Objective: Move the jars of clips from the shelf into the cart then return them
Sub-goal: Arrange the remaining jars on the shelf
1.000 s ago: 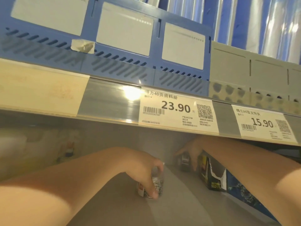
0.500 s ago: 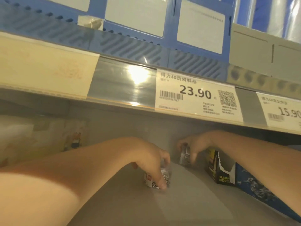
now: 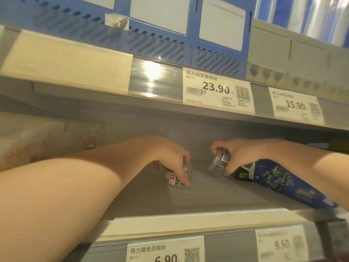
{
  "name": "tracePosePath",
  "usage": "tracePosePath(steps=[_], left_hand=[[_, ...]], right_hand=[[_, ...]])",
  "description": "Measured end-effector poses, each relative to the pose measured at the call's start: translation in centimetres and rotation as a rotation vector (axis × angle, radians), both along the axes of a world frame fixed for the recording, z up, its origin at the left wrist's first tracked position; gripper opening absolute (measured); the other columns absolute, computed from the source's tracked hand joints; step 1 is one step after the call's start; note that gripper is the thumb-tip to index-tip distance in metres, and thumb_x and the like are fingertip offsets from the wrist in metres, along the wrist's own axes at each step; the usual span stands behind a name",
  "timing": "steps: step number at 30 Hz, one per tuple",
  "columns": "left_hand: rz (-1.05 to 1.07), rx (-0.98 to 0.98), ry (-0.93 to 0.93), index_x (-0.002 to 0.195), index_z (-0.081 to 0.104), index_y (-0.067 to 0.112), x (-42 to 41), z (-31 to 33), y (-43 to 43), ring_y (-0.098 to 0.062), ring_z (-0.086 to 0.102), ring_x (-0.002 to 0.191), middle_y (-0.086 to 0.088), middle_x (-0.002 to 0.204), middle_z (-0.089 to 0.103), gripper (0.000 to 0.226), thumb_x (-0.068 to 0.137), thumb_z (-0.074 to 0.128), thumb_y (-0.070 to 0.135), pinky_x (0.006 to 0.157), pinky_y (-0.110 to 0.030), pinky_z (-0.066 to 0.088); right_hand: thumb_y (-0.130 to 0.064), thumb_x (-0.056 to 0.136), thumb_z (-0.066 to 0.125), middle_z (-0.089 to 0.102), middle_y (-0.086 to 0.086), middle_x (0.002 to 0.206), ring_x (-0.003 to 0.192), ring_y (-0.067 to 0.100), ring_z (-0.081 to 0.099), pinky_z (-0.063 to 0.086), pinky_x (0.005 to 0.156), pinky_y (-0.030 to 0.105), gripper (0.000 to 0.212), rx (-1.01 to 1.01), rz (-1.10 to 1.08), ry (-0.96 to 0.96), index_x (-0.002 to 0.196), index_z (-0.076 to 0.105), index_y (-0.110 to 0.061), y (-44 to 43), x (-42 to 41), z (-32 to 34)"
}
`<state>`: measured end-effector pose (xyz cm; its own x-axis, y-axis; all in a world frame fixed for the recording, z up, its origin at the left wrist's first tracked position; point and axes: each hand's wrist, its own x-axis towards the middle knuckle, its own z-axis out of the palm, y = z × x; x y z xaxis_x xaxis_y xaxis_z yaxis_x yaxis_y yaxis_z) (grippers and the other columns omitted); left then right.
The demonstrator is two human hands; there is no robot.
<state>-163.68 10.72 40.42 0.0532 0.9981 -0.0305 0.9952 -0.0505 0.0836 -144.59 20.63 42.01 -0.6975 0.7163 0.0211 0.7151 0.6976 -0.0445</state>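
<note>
One upright jar on shelf, L hand gripping from above; R hand grips tilted jar.

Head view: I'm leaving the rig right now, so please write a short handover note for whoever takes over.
Left hand grips a small clear plastic jar of metal clips with a white and red label, upright on the grey shelf.
Right hand grips a second clear jar of clips, tilted, beside a dark blue box.
Cart not in view; whether this is pick-up or return cannot be told.
To do: either carry both to the cart, or release them here.
</note>
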Motion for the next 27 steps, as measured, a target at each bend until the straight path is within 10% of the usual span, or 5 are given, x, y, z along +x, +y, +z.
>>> tracePosePath(steps=[13, 27], left_hand=[[-0.123, 0.217, -0.014, 0.118, 0.050, 0.030, 1.0, 0.4, -1.8, -0.016, 0.053, 0.105, 0.006, 0.116, 0.056, 0.060, 0.068, 0.076, 0.050, 0.093, -0.035, 0.046], [-0.187, 0.316, -0.107, 0.128, 0.044, 0.034, 12.5, 0.5, -14.1, -0.012, 0.051, 0.104, 0.007, 0.122, 0.056, 0.072, 0.066, 0.078, 0.050, 0.084, -0.023, 0.040]], right_hand=[[-0.020, 0.069, 0.075, 0.054, -0.008, 0.095, 0.074, 0.007, 0.050, 0.041, 0.062, 0.022, 0.046, 0.112, 0.045, 0.238, 0.098, 0.043, -0.035, -5.8, 1.4, -1.3], [-0.021, 0.069, 0.077, 0.054, 0.006, 0.097, 0.071, 0.011, 0.049, 0.044, 0.063, 0.025, 0.044, 0.045, -0.010, 0.643, 0.092, 0.042, -0.035, -20.1, 13.6, -5.0]])
